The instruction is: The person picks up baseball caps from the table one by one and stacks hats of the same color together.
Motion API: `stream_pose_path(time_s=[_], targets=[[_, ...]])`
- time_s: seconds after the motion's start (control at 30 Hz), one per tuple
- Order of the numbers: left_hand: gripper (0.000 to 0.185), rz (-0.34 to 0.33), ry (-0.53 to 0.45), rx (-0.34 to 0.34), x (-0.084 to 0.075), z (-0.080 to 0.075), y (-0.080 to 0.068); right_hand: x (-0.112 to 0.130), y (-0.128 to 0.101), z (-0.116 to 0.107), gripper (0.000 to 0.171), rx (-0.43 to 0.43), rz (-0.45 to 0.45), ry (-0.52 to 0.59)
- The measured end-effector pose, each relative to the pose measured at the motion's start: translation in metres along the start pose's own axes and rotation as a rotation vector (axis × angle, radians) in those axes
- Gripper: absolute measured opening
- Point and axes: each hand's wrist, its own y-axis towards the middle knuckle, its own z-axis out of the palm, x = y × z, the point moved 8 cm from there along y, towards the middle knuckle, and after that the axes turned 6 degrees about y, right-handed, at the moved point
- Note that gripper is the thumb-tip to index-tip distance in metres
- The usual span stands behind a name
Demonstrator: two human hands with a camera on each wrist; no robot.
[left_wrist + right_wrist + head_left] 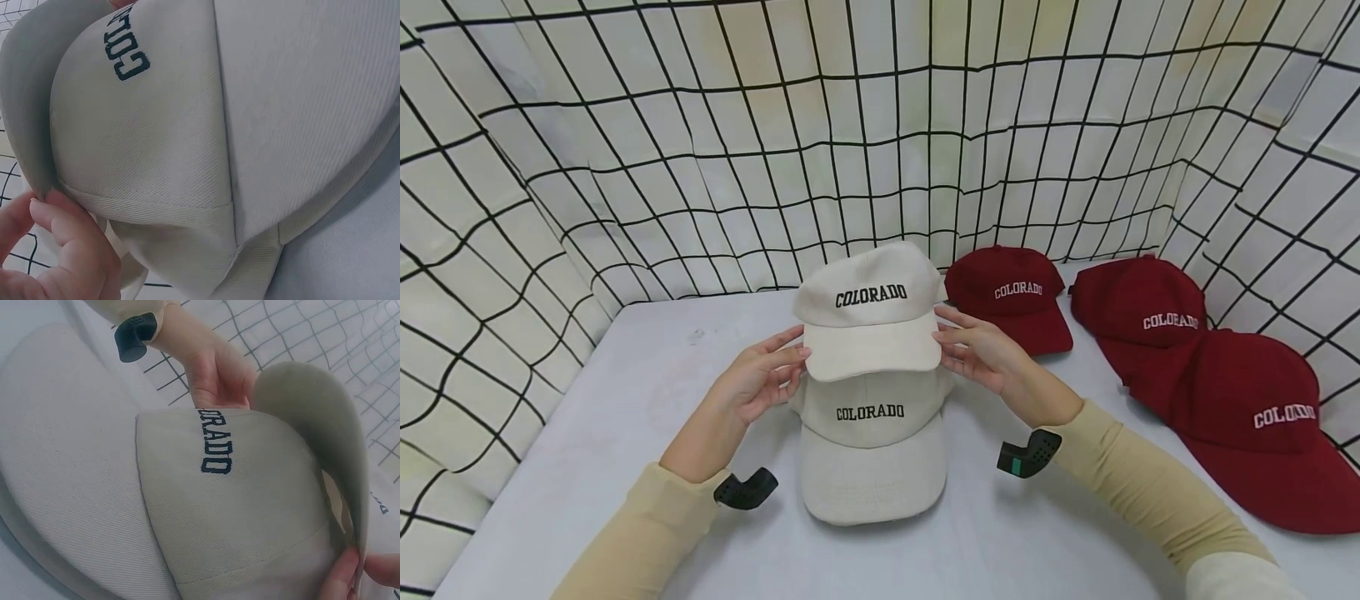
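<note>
Both hands hold an off-white baseball cap [872,346] with black COLORADO lettering, one at each side of its brim. My left hand [758,377] pinches the brim's left edge between thumb and fingers, as the left wrist view shows. On the opposite edge, the right hand [983,357] pinches with its thumb and fingertips. Beneath and in front is a second off-white cap [872,479], lettered alike, its brim toward me. The held cap's brim [312,412] overlaps the top of that lower cap's crown. Whether the two caps' crowns touch is hidden.
A small stretch to the right lies a dark red COLORADO cap [1011,292]. Further right, two more red caps overlap, one behind [1142,308] and one in front [1255,400]. White walls with a black grid [895,133] enclose the white-covered table [647,358].
</note>
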Motion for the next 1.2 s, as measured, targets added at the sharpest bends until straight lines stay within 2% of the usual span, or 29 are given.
stream_pose_path(time_s=[0.37, 0.7, 1.0, 1.2], targets=[[0.060, -0.064, -0.030, 0.017, 0.006, -0.004, 0.001, -0.005, -0.001, 0.001, 0.056, 0.033, 0.021, 0.086], [0.048, -0.055, 0.007, 0.030, 0.005, -0.004, -0.003, -0.012, -0.005, -0.002, 0.054, 0.050, 0.025, 0.091], [0.062, -0.052, 0.044, 0.048, 0.007, -0.001, -0.006, -0.018, -0.014, -0.006, 0.055, 0.066, 0.034, 0.119], [0.063, -0.052, 0.043, 0.048, 0.008, -0.001, -0.009, -0.022, -0.020, -0.008, 0.056, 0.086, 0.036, 0.107]])
